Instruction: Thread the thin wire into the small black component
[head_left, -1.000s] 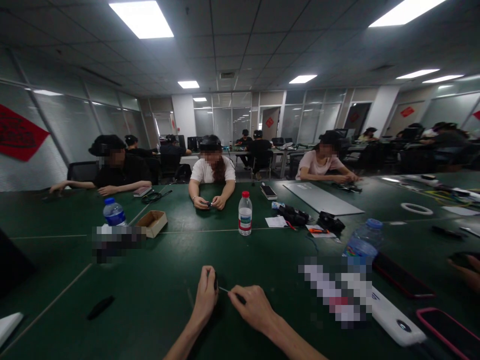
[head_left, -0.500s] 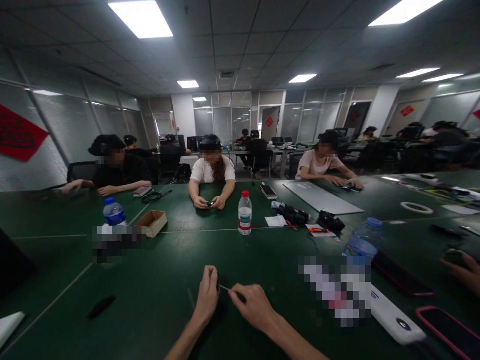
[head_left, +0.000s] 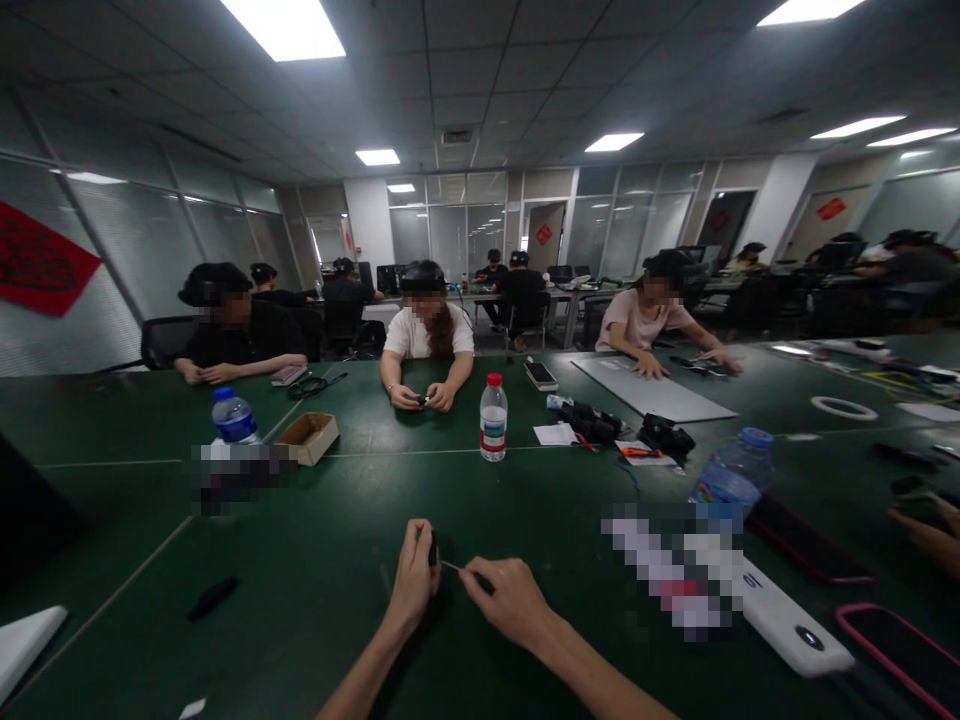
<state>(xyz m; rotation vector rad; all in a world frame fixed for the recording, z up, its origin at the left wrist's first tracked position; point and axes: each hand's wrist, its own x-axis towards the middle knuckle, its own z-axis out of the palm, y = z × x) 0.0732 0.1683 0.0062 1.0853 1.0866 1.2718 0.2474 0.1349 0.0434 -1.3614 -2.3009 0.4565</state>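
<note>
Right in front of us, our left hand curls closed on a small black part, while our right hand pinches a thin metal pin by its dark grip, which looks light and stiff, safest held there, away from the fine tip.

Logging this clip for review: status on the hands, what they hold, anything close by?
Left hand pinching small black part. Right hand holding thin metal-shafted tool, tip close to the part. White device off to the right, apart from the hands.
</note>
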